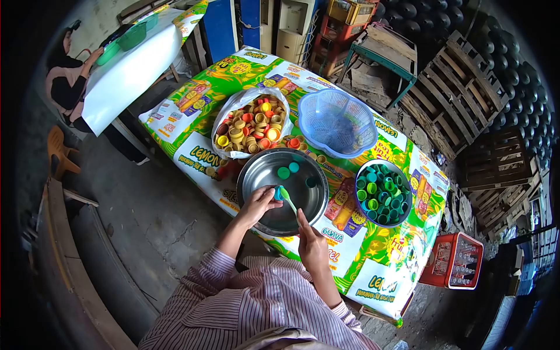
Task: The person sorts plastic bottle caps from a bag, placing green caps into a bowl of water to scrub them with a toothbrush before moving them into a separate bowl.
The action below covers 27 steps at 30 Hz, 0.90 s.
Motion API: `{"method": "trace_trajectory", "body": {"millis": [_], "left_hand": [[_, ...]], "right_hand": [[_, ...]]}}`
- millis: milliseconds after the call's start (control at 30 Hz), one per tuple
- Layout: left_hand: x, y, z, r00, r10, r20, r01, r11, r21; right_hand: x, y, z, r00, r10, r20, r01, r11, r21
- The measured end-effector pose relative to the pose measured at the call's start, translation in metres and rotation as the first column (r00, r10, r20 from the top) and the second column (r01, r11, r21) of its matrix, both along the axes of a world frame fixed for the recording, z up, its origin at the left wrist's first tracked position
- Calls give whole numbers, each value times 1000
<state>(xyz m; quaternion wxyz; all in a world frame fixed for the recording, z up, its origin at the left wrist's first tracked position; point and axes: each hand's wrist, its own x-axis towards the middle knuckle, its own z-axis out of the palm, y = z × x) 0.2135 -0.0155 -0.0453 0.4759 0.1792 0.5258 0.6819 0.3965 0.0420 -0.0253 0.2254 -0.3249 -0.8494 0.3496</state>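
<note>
Over the steel bowl (248, 172), my left hand (257, 206) pinches a blue-green bottle cap (277, 194). My right hand (313, 246) grips the handle of a pale green toothbrush (290, 202), whose head meets the cap. Inside the bowl lie a few loose green caps (283, 172). To the right stands a dark-rimmed bowl (382, 225) filled with green and teal caps (382, 189). Behind the steel bowl, a white plastic bag (218, 139) is heaped with yellow, tan and red caps (254, 125), some spilling onto the table.
A blue plastic basket (335, 122) stands on the table (373, 265), which has a printed cover. At upper left, a person (67, 87) handles a green basin (133, 36). Wooden pallets (461, 87), a red crate (451, 261) and an orange chair (57, 153) surround the table.
</note>
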Motion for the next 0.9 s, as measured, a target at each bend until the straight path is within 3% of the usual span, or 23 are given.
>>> {"method": "trace_trajectory", "body": {"millis": [100, 267, 467, 533, 600, 733, 800, 900], "left_hand": [[-1, 1, 1, 998, -28, -56, 27, 999, -18], [-4, -1, -2, 999, -41, -1, 41, 999, 13], [-1, 0, -6, 1000, -16, 19, 15, 999, 44], [1, 0, -1, 1000, -25, 14, 24, 999, 49], [-1, 1, 0, 1000, -30, 6, 29, 998, 55], [0, 0, 2, 989, -66, 131, 54, 994, 94], [-2, 1, 3, 983, -93, 160, 87, 995, 40], [-4, 1, 0, 980, -96, 174, 94, 995, 17]], "right_hand": [[-1, -1, 3, 999, 22, 36, -22, 1000, 22], [1, 1, -1, 1000, 24, 9, -25, 995, 101], [-1, 2, 0, 994, 14, -107, -15, 1000, -11], [-1, -1, -5, 988, 111, -105, -119, 990, -78], [-2, -2, -1, 996, 26, -90, -30, 999, -36], [0, 1, 2, 990, 7, -138, -16, 998, -62], [-1, -1, -4, 987, 110, -113, -114, 993, -29], [-1, -3, 5, 994, 36, -101, -35, 999, 11]]}}
